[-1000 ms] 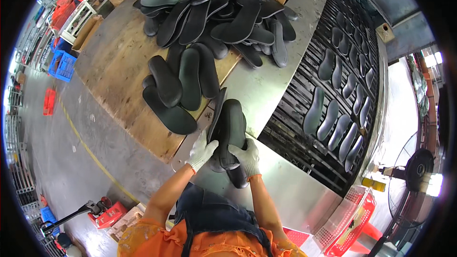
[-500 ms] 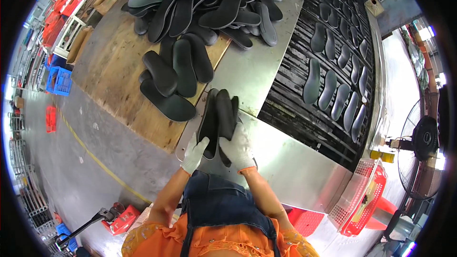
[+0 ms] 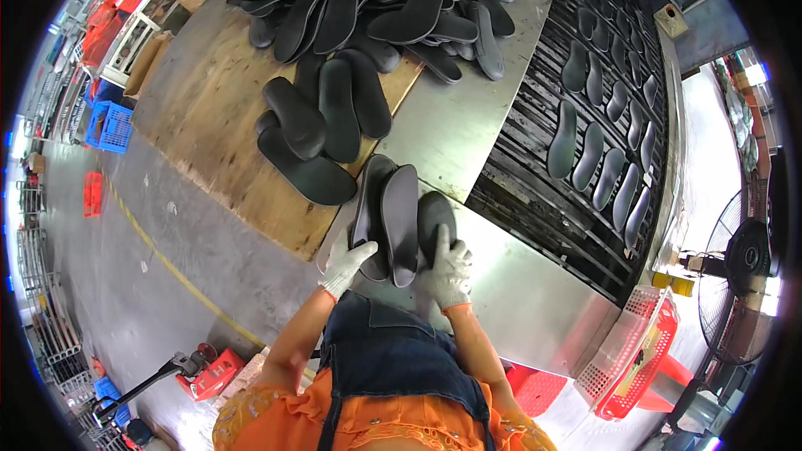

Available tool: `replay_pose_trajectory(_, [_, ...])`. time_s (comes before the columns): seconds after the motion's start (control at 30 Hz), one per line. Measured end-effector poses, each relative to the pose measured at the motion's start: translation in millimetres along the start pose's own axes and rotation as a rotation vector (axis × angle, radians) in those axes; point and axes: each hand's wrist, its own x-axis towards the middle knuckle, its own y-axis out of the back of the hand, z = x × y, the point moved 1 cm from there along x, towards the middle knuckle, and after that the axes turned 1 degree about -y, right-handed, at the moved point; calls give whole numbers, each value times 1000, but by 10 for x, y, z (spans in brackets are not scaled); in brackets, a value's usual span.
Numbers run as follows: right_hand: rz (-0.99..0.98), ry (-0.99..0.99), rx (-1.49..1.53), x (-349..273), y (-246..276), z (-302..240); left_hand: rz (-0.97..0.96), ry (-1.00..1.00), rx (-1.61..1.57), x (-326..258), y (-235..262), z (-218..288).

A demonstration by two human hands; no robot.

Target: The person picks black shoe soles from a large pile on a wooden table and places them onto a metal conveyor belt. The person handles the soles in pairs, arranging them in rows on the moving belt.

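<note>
A small stack of dark grey, foot-shaped rubber insoles (image 3: 393,221) was held at the near edge of the bare sheet-metal table (image 3: 468,117), just beside the slatted black conveyor (image 3: 551,209). The white-gloved left hand (image 3: 347,260) was wrapped around the stack's left edge, fingers clenched on it; the white-gloved right hand (image 3: 451,271) was pressed on the rounded end of the rightmost insole, fingers curled over it. Step judged: a handful gathered and squared up, not yet laid out. Next move, as a judgement only: the insoles would need separating one by one, with spacing matched to the single insoles (image 3: 589,154) already lying in rows on the slats. A big loose pile of the same insoles (image 3: 368,8) was seen further back on the wooden pallet board (image 3: 209,117). The stack count could not be made out, since the pieces overlapped. The conveyor's far end was bent and cut off by the fisheye rim.
</note>
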Motion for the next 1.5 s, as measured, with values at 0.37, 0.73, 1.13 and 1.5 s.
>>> replay_pose_trajectory(0.37, [-281,-84,1218,639,-168,474,42,-280,347,-25,-99,59])
replay_pose_trajectory(0.73, [-284,-8,1578,573,-312,-207,6,-267,-183,169,-66,-249])
replay_pose_trajectory(1.13, [-586,-32,1472,658,-206,-347,-57,-112,-151,209,32,-226])
replay_pose_trajectory(1.5, [-588,-116,1206,773,-185,-450,99,-108,28,182,-11,-26])
